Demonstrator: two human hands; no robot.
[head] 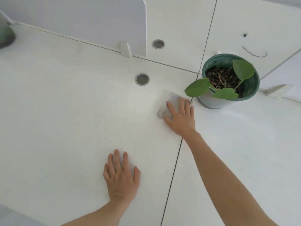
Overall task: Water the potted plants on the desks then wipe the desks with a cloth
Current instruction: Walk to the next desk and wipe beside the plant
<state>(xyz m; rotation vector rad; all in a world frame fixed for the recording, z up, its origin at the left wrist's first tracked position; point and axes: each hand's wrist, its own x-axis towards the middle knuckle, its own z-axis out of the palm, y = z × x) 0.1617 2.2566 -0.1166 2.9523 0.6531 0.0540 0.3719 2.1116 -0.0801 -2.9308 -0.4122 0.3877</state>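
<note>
A folded pale grey cloth (169,103) lies on the white desk (65,111), just left of a green pot (250,88) holding dark soil and three round green leaves. My right hand (181,118) presses flat on the cloth, fingers spread over it, fingertips close to the pot's nearest leaf. My left hand (121,176) rests palm down on the bare desk near the front edge, fingers apart, holding nothing. The pot stands on the seam between two desks.
Two round grey cable holes (142,79) (158,44) sit behind the cloth. A white divider panel (81,22) stands at the back. A dark thread (254,53) lies on the far desk. A blurred dark green object (5,36) is at the far left.
</note>
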